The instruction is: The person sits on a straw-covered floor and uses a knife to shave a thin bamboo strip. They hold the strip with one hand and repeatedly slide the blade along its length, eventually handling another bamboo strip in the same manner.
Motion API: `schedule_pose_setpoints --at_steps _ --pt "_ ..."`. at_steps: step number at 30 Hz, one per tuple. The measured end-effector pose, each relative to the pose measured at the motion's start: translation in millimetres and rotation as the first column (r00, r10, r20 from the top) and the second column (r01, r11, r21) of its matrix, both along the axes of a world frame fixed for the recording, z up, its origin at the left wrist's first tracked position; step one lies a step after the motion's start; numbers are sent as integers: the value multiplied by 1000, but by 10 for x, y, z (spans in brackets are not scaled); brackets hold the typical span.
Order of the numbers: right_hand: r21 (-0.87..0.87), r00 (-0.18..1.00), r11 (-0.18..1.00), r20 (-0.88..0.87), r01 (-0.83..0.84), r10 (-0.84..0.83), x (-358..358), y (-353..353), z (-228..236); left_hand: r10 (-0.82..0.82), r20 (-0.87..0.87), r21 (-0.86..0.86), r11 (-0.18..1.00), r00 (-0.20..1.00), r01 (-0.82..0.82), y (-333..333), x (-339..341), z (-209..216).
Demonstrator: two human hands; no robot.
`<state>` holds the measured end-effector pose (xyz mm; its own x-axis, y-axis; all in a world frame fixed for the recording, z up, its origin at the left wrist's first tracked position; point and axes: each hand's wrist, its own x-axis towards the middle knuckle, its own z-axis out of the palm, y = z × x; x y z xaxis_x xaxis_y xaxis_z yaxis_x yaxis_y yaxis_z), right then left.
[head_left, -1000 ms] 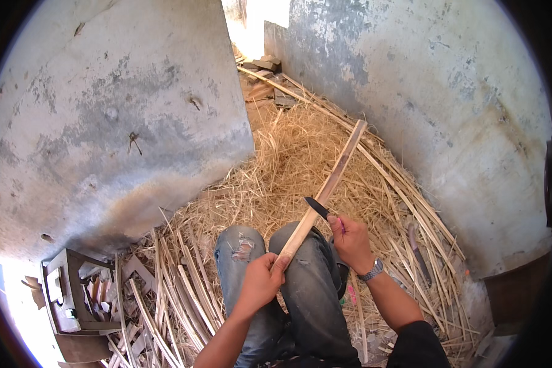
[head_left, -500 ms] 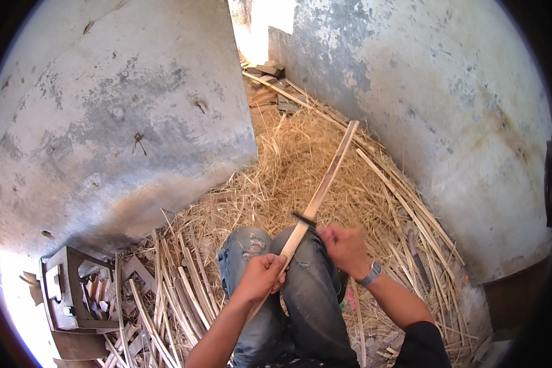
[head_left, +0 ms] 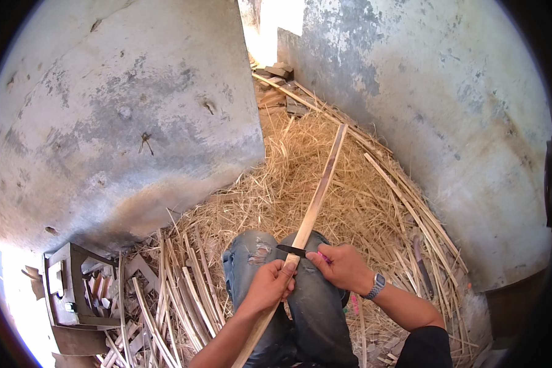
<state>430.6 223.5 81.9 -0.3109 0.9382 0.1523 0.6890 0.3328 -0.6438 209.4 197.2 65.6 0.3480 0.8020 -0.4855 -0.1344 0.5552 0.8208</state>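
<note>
Left grip (head_left: 270, 286) closes around a pale wooden strip (head_left: 314, 211); the right grip (head_left: 343, 268) is clamped on a dark-bladed knife (head_left: 292, 250). Work looks partway: the strip's face is mostly pale, with a dark patch toward its far end; what is left is hard to tell. The strip slants through the left grip, the blade crossing it just beyond those fingers. Shavings (head_left: 306, 150) spread past the knees (head_left: 256, 245).
</note>
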Motion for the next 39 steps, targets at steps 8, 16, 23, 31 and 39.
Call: schedule_pose_setpoints --at_steps 8,16,23,31,39 --pt "197 985 978 -168 61 -28 92 -1 185 9 84 36 999 996 -12 -2 81 116" --pt "42 965 999 262 22 -32 143 -60 -41 84 -24 105 991 996 -81 -75 178 114" --pt "131 968 991 247 16 -48 113 105 -101 129 -101 136 984 986 -115 -263 46 -1" --pt "136 945 981 313 -137 89 25 45 2 156 53 -6 988 986 -156 -252 64 22" --pt "143 932 989 362 -48 -7 122 159 20 180 53 -44 983 982 -177 -235 43 -35"
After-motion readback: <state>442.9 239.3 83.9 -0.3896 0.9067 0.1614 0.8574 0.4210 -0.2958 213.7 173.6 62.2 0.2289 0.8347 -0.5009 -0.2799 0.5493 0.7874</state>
